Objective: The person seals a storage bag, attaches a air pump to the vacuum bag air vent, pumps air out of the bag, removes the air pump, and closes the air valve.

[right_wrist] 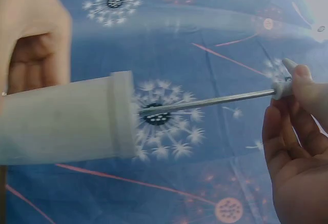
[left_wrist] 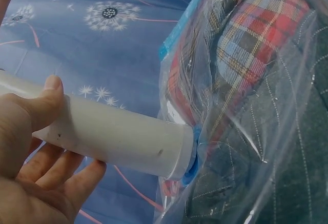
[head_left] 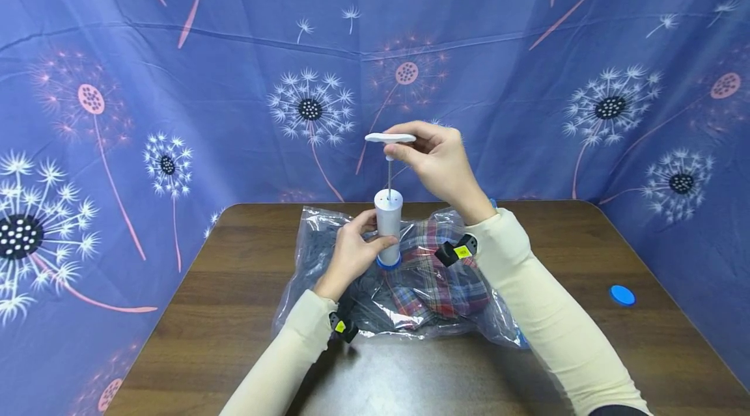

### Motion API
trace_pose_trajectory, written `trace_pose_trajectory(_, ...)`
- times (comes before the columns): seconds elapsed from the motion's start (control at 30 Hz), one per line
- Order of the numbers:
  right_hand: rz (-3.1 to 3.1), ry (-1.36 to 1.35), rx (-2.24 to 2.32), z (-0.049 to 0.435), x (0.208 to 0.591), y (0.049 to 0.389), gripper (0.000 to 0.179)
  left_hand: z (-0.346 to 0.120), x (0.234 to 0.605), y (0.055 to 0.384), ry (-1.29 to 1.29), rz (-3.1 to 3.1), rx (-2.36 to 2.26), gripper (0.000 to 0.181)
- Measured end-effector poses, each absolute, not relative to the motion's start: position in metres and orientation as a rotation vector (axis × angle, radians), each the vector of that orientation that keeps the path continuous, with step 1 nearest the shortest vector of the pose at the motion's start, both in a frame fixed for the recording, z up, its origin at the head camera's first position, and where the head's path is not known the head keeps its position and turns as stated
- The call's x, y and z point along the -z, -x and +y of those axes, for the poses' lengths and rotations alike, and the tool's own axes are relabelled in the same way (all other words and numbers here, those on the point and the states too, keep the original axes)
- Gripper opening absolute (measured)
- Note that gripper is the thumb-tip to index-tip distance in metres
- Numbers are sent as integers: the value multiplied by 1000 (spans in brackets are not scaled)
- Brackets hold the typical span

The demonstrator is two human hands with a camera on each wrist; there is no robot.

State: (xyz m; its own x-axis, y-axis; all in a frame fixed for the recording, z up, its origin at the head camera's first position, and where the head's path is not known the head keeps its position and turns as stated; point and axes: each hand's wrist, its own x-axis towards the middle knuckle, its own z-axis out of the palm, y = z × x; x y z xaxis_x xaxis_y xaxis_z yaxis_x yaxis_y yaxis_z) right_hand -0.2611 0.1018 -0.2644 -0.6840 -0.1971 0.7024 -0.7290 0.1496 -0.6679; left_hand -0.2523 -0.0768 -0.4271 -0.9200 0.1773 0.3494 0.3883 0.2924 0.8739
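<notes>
A white hand pump [head_left: 388, 224] stands upright over a clear plastic vacuum bag [head_left: 363, 312], its base at the bag's blue valve [left_wrist: 190, 157]. My left hand [head_left: 355, 243] grips the pump's barrel, thumb on one side and fingers around the other. The white T-handle [head_left: 389, 138] is held by my right hand [head_left: 436, 159], well above the barrel. Between them a bare metal rod [right_wrist: 210, 102] shows, drawn out of the barrel's end. Inside the bag lie a red and blue plaid cloth [left_wrist: 256, 39] and a dark grey cloth [left_wrist: 282, 152] with pale stitch-like lines.
A round blue cap [head_left: 622, 295] lies on the right side of the brown wooden table [head_left: 222, 286]. Behind and beside the table hangs a blue curtain [head_left: 234, 90] with dandelion prints. Blue edging on the bag shows beneath my right forearm.
</notes>
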Motion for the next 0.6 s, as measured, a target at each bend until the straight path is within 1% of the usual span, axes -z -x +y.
trace_pose_trajectory(0.1,-1891,-904,-1577,101,257,261,20,-76,426,252,515,-2359,1702,57)
trace_pose_trajectory(0.23,-1843,-920,-1615,100,256,260,20,-75,426,251,509,-2361,1703,57)
trace_pose_trajectory(0.37,-1925,-895,-1641,101,266,260,19,-75,426,251,512,-2369,1692,58)
trace_pose_trajectory(0.6,-2122,-833,-1647,99,293,259,19,-78,429,253,511,-2368,1713,58)
